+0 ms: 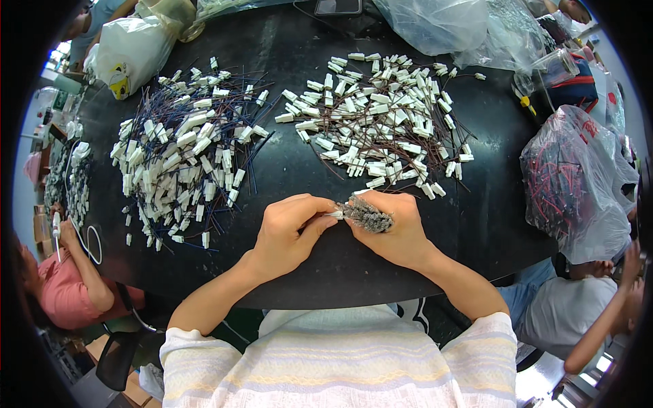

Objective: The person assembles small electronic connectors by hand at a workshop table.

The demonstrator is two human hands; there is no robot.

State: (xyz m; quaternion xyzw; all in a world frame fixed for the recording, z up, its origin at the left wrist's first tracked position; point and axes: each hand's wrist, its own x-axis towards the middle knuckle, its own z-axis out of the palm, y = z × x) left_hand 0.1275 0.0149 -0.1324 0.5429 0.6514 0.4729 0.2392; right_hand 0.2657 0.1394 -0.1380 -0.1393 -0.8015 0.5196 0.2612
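My left hand [286, 228] is closed in a pinch at the table's near middle, with a small white plastic connector [336, 214] at its fingertips. My right hand [401, 231] is closed around a dense clump of small dark-grey pieces [369, 215], whose exact kind I cannot make out. The two hands nearly meet, the connector beside the clump. Beyond them on the left lies a heap of white connectors with dark blue wires [197, 139]. A second heap of white connectors, with brown wires [381, 115], spreads to the right.
The black table [299, 272] curves along its near edge. A clear bag with red and dark wires [558, 177] sits at the right. Plastic bags [435, 24] lie along the far side, a white bag [132, 51] far left. Co-workers sit left [71, 292] and right [571, 313].
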